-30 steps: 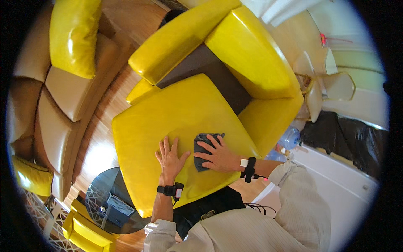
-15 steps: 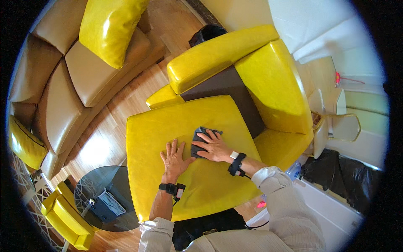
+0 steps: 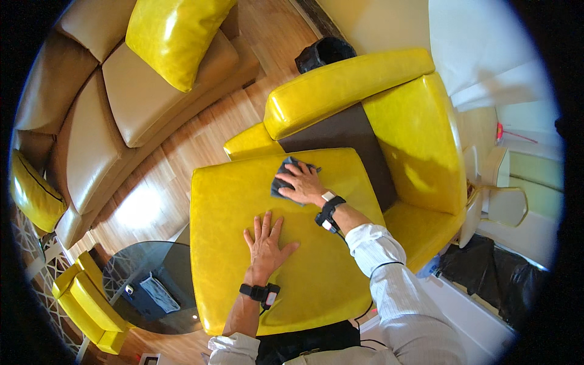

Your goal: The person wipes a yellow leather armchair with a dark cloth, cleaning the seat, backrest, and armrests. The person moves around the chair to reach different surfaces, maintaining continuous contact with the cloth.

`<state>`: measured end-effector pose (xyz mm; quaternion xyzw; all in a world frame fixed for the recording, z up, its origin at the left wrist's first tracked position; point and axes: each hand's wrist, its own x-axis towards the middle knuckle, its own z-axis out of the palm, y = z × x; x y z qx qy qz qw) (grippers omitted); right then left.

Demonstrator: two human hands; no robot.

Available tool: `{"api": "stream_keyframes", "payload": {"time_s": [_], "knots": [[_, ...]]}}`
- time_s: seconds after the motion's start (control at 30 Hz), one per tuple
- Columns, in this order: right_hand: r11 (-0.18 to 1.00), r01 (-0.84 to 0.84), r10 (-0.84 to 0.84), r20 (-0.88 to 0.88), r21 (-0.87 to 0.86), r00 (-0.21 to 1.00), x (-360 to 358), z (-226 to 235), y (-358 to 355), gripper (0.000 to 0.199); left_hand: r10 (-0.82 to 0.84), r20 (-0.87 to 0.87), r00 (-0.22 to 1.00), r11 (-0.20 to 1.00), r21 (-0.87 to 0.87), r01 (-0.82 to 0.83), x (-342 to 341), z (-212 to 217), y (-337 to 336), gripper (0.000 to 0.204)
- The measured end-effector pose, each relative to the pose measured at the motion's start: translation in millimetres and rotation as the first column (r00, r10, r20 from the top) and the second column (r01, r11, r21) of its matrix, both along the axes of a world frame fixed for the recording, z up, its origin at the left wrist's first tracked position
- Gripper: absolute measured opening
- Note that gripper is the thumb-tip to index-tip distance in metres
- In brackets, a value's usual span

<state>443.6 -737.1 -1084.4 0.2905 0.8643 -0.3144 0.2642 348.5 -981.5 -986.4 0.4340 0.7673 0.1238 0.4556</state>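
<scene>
A yellow leather-like seat cushion (image 3: 228, 207) lies in front of me, its far edge up against a yellow armchair (image 3: 420, 143) with a dark brown seat base. My left hand (image 3: 266, 250) is flat on the cushion with fingers spread, holding nothing. Farther up, near the cushion's far edge, a dark grey cloth (image 3: 278, 185) is gripped under my right hand (image 3: 306, 184), which presses it onto the surface. Part of the cloth is hidden by the fingers and palm. Both wrists wear black straps with small devices.
A curved brown sofa (image 3: 85, 164) with yellow pillows (image 3: 173, 39) stands at the left. Below it are a round dark glass table (image 3: 176, 267) and a small yellow chair (image 3: 91, 304). A black bin (image 3: 325, 52) is behind the armchair. Black plastic (image 3: 480, 267) lies at the right.
My right hand has slid the cloth away from me toward the cushion's far edge. My left hand now rests farther from the right one. The whole view has shifted a little.
</scene>
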Motion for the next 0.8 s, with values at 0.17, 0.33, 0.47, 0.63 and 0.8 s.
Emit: {"api": "stream_keyframes", "payload": {"time_s": [0.17,0.33,0.47,0.63,0.8], "knots": [[0.998,0.067,-0.065,0.088,-0.019,0.994,23,11,37,0.067,-0.044,0.004,0.999,0.999,0.022,0.044,-10,0,0,0.096],[0.995,0.092,-0.095,0.106,0.037,0.99,-5,-11,39,0.067,0.177,-0.084,0.981,0.984,0.038,-0.175,-45,-28,-9,0.093],[1.0,-0.015,0.016,-0.059,0.021,0.998,-32,-21,1,0.066,0.269,-0.105,0.957,0.963,0.058,-0.265,-73,-50,-15,0.087],[0.996,-0.078,0.077,-0.037,-0.03,0.996,-13,-5,22,0.066,0.304,-0.227,0.925,0.949,-0.01,-0.315,-97,-56,-25,0.081],[1.0,0.007,-0.011,0.13,0.028,0.992,-39,-20,33,0.066,0.281,-0.272,0.92,0.952,-0.043,-0.303,-101,-53,-37,0.078]]}}
